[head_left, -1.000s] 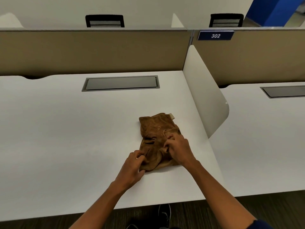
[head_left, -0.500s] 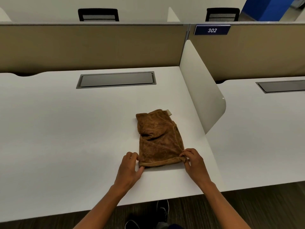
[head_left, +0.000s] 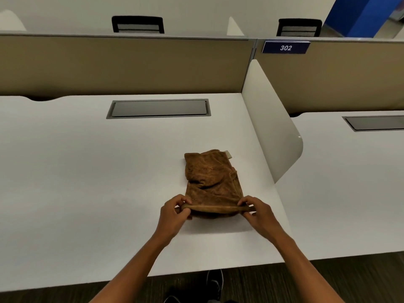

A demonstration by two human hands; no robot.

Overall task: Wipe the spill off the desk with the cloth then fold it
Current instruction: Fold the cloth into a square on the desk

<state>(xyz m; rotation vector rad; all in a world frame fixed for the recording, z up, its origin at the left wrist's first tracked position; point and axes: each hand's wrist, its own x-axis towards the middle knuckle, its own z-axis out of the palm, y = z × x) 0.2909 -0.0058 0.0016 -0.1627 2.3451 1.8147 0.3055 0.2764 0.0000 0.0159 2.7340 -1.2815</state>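
Brown terry: one cloth [head_left: 211, 178] on the white desk [head_left: 87, 171], at about 4 o'clock from the desk's middle, near the white side divider [head_left: 271, 127] at 3 o'clock of it.
Cloth shape: long strip, rumpled, far end flat, near edge lifted and pulled taut between our hands.
Left hand [head_left: 172, 215]: pinches the near left corner, fingers curled.
Right hand [head_left: 258, 213]: pinches the near right corner, same grip.
Spill: we see none on the desk; wiping looks done, we judge we're in the fold step.
Handling: soft, limp, light, we'd guess; it sags and bunches, won't hold a crease alone. Pile should grip fingers fine, not slippery, nothing fragile.
Where to hold: corners of the near edge, as now; carry to 12 o'clock onto the far end, then press flat.
Risk: middle layers slide crooked.
Counts: cloths 1, hands 2, grey desk hatches [head_left: 159, 108] 2, chair backs [head_left: 137, 24] 2, number sign [head_left: 285, 47] 1, small tag [head_left: 228, 154] 1.
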